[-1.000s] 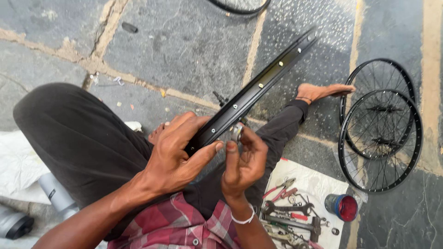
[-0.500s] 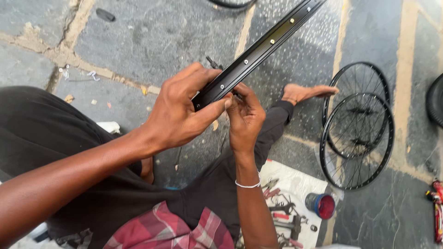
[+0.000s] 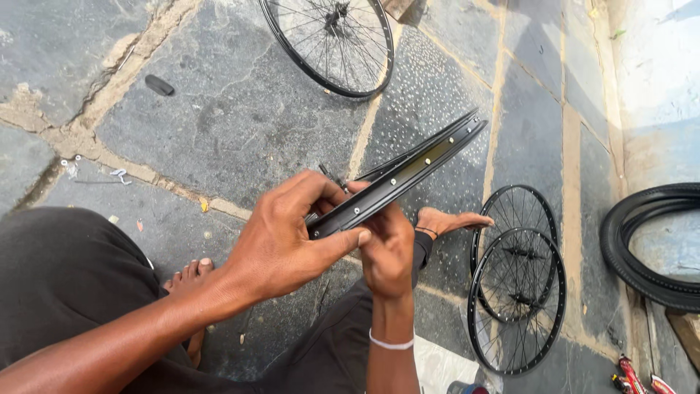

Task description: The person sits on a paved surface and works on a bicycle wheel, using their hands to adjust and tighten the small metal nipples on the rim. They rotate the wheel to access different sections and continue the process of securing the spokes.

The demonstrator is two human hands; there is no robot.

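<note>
My left hand (image 3: 288,237) grips the near end of a black bicycle rim (image 3: 408,171), thumb along its lower edge and fingers over the top. The rim is seen edge-on and slants up to the right over the stone floor. My right hand (image 3: 385,252) is just under the rim, its fingers pinched at the rim's inner side where a thin spoke (image 3: 329,175) sticks out. What the fingertips pinch is hidden. A white band circles my right wrist. I sit on the ground in dark trousers, bare feet out in front.
Two spoked wheels (image 3: 519,281) lie stacked on the stone floor at right, another wheel (image 3: 332,40) lies at the top. Black tyres (image 3: 645,244) lie at the far right. Red-handled tools (image 3: 634,373) sit at the bottom right corner. Small metal bits (image 3: 95,171) lie at left.
The view has shifted up and left, showing the top wheel and the tyres. Both hands stay on the rim, which now sits lower in the picture.
</note>
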